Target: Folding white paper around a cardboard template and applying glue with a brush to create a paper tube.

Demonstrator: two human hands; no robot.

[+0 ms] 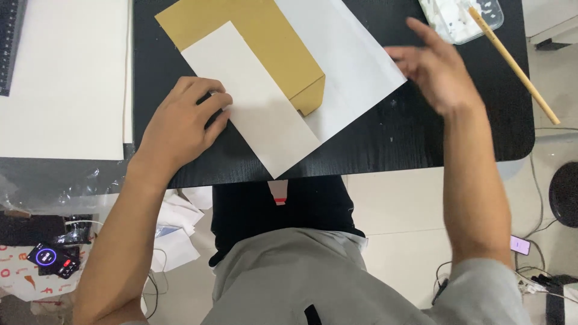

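My left hand [183,123] rests with curled fingers on the black table [421,138], its fingertips pressing the left edge of a white paper strip [259,108]. That strip lies over a folded tan card piece [265,42], which in turn lies on a larger white sheet [343,66]. My right hand [436,66] hovers blurred above the table, fingers apart and holding nothing, just past the right corner of the larger white sheet.
A clear plastic tray [460,18] with white residue sits at the back right, with a long wooden stick [515,63] resting across it. A big white board [63,78] covers the left. Papers, cables and small devices lie on the floor below.
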